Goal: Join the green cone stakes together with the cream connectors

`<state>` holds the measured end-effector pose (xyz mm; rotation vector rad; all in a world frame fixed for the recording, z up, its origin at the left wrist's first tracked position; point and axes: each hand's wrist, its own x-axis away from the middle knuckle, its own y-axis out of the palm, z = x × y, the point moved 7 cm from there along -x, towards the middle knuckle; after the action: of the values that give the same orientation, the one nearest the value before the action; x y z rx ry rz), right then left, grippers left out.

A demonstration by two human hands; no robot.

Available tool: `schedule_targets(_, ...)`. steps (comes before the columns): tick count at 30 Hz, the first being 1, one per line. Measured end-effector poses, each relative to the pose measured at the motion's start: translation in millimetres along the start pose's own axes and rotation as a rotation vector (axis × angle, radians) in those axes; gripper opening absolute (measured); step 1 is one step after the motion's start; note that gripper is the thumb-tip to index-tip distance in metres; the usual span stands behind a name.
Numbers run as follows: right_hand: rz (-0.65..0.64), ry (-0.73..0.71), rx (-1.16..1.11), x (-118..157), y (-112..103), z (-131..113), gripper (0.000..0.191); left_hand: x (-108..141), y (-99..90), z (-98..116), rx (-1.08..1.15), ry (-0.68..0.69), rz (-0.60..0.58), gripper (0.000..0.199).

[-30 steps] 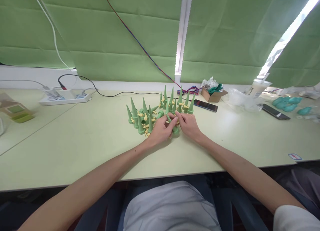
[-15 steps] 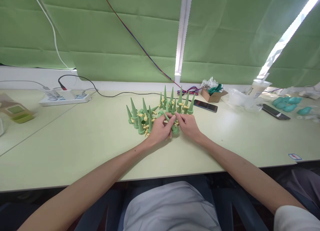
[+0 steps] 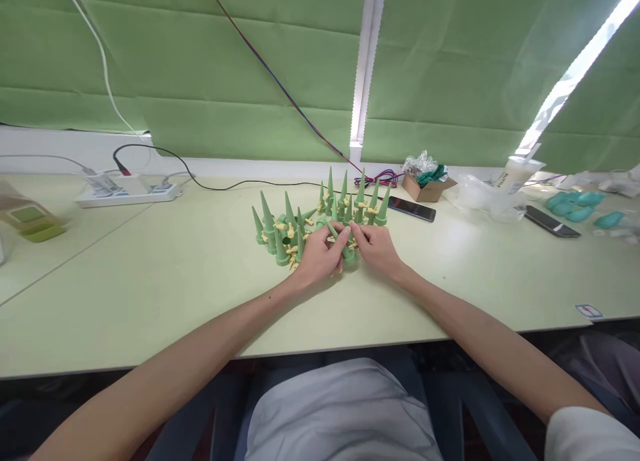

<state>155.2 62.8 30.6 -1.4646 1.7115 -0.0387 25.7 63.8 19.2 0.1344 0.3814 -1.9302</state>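
Note:
Between thumb and fingers, my left hand grips a green cone, which leans with its tip up and to the left. My right hand is closed in a pinch just right of that cone, its fingertips close to my left thumb. Whatever sits in the right pinch is too small and covered to name. Left of my hands stands a cluster of green cones with small yellow pieces among them. Behind my hands is a second group of upright green cones, also with yellow bits.
A phone lies behind my right hand, near a small cardboard box. Farther right are a cup, another phone and teal pieces. A power strip with cables lies at the back left.
The view has tilted very slightly. Both hands keep almost the same pose around the green cone, and the cones on the table stay where they were.

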Motion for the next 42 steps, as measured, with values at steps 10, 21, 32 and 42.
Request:
schedule_targets(10, -0.043, -0.031, -0.010, 1.7, 1.7, -2.2, 0.044, -0.6, 4.0, -0.8, -0.024, -0.005, -0.047, 0.040)
schedule_targets(21, -0.044, -0.032, -0.025, 2.2, 2.1, -2.6, 0.044, -1.1, 5.1, -2.0, -0.032, -0.013, -0.074, 0.037)
schedule_targets(32, -0.019, -0.026, -0.005, 1.8, 0.9, -2.0, 0.046, -0.8, 6.0, -0.8, -0.016, 0.009, -0.092, 0.037)
schedule_targets(42, -0.019, -0.025, 0.004, 1.7, 0.8, -1.1, 0.044, 0.1, 7.2, -1.8, -0.025, 0.009, -0.105, 0.037)
